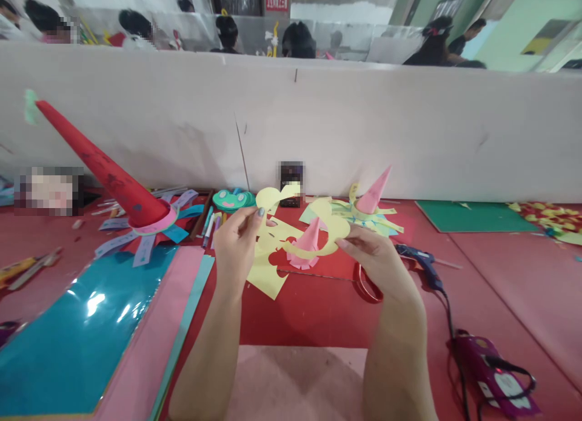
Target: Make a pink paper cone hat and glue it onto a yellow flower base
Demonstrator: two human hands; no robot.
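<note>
While the left hand and right hand have their fingers clamped on curved yellow paper, a pink cone stands between them, nearer the right, its long axis tilted slightly right; near-side counter offers room between blue packet, left, and glue gun, right.

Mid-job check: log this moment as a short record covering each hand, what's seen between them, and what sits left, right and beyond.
Left hand: pinches yellow rounded paper
Right hand: holds yellow scalloped paper
One piece or two: cannot tell
Seen between hands: fringed pink cone; contact with yellow paper unclear
Left side: large red cone, tilted; glossy teal sheet over pink sheet
Right side: blue glue gun
Beyond right hand: second pink cone
</note>
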